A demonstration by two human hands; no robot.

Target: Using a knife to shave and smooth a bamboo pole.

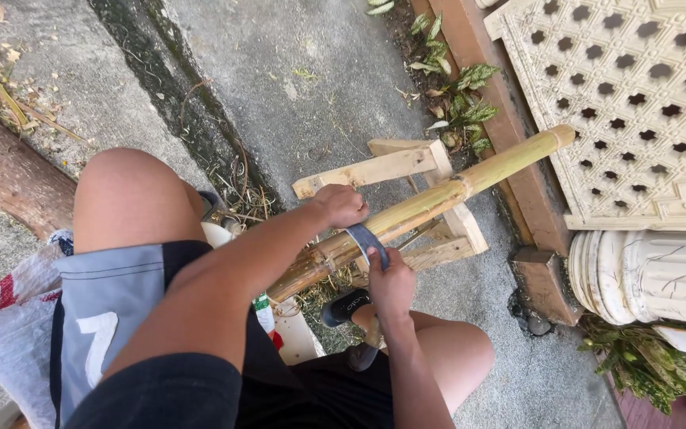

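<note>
A long yellow-green bamboo pole lies slanted across a small wooden stand, its far end up at the right. A curved dark metal blade rests across the pole near the middle. My left hand is closed on the blade's upper end, above the pole. My right hand is closed on the blade's lower end, below the pole. My knees sit on either side of the pole's near end.
A white carved lattice panel and a white fluted column piece stand at the right beyond a brown curb. Small plants grow along the curb. A woven sack lies at the left on the concrete ground.
</note>
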